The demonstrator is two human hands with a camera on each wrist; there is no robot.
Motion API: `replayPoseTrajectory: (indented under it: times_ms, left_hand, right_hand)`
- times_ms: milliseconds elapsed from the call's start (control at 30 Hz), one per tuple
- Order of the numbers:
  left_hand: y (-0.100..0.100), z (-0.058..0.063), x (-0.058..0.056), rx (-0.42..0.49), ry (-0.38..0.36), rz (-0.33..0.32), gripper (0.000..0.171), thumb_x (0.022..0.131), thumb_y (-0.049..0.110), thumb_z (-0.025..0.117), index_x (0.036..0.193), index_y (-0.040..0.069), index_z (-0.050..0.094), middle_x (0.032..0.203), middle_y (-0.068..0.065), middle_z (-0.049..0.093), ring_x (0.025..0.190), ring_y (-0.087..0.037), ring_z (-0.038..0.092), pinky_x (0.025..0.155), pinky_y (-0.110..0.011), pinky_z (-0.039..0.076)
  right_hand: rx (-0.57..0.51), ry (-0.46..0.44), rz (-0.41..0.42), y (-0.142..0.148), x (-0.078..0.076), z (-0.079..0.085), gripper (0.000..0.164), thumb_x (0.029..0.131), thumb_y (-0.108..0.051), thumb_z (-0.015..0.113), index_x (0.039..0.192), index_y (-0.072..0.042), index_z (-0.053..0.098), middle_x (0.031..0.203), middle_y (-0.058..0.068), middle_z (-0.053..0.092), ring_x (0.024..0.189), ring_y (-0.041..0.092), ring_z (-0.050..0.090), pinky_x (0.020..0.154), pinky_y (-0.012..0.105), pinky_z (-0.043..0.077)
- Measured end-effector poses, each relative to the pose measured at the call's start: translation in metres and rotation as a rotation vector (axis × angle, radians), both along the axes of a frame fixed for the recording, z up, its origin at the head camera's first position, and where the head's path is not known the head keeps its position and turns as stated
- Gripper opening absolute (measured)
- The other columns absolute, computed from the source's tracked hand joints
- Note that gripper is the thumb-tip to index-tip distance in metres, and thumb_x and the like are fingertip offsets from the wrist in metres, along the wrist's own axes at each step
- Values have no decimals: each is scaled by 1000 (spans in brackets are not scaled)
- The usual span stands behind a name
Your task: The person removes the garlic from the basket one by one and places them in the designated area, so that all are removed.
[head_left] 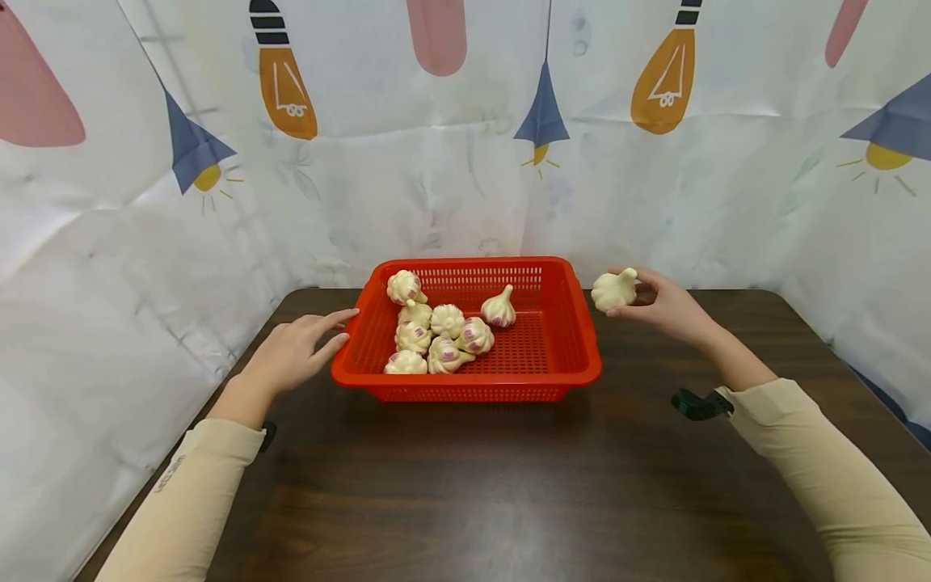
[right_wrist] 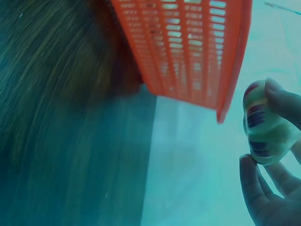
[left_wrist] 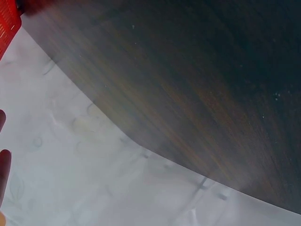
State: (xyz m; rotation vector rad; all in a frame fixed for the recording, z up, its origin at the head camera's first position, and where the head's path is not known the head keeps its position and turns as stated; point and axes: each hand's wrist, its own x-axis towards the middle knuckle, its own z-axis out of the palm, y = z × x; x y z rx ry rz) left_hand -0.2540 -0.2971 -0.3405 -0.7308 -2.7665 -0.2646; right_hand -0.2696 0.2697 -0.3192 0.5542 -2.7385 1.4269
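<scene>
A red plastic basket (head_left: 465,378) stands on the dark table with several garlic bulbs (head_left: 447,322) in it, most of them gathered in its left half. Just right of the basket's rim, my right hand (head_left: 658,305) holds one garlic bulb (head_left: 613,291) between thumb and fingers, its stem pointing up. In the right wrist view that bulb (right_wrist: 263,125) shows purple streaks, with the basket's slotted side (right_wrist: 188,52) beside it. My left hand (head_left: 294,347) has its fingers extended, fingertips right at the basket's left rim. Only fingertips (left_wrist: 3,172) of it appear in the left wrist view.
The dark wooden table (head_left: 465,485) reaches back to a white curtain (head_left: 451,178) printed with lamps and bulbs, which also hangs along both sides. A dark strap (head_left: 701,404) sits at the right wrist, by the beige sleeve (head_left: 793,436).
</scene>
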Motion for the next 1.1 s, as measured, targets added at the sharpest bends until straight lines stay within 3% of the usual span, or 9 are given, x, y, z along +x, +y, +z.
replayPoseTrajectory:
  times_ms: [267, 433, 667, 900, 1100]
  left_hand:
    - [0, -1, -1, 6, 5, 1, 48, 105, 32, 58, 150, 15, 52, 125, -22, 68, 112, -42, 63, 94, -63, 49]
    - [0, -1, -1, 5, 11, -2, 48, 105, 31, 58, 149, 15, 53, 124, -22, 68, 112, -42, 63, 94, -63, 49]
    - [0, -1, -1, 8, 15, -4, 48, 104, 31, 59, 149, 15, 53, 124, -22, 68, 111, -42, 63, 93, -63, 49]
    - [0, -1, -1, 8, 13, -7, 48, 105, 31, 58, 150, 16, 53, 124, -21, 68, 111, -41, 64, 93, -62, 49]
    - [0, -1, -1, 9, 6, -1, 48, 105, 32, 57, 150, 16, 52, 126, -22, 68, 112, -42, 63, 93, -63, 49]
  right_hand:
    - [25, 31, -103, 25, -5, -16, 69, 96, -26, 75, 156, -10, 45, 134, 22, 58, 103, 10, 60, 75, 27, 54]
    - [61, 45, -176, 42, -8, -25, 69, 98, -28, 74, 157, -9, 43, 131, 29, 60, 106, 20, 58, 74, 27, 52]
    - [72, 44, -212, 59, -10, -36, 71, 99, -29, 71, 158, -7, 39, 139, 28, 54, 118, 33, 54, 76, 25, 48]
    - [72, 30, -240, 70, -14, -45, 71, 99, -31, 71, 156, -2, 40, 147, 29, 46, 124, 45, 49, 77, 33, 46]
    - [97, 14, -254, 80, -18, -51, 70, 99, -29, 71, 155, 2, 40, 142, 35, 48, 122, 48, 52, 74, 24, 45]
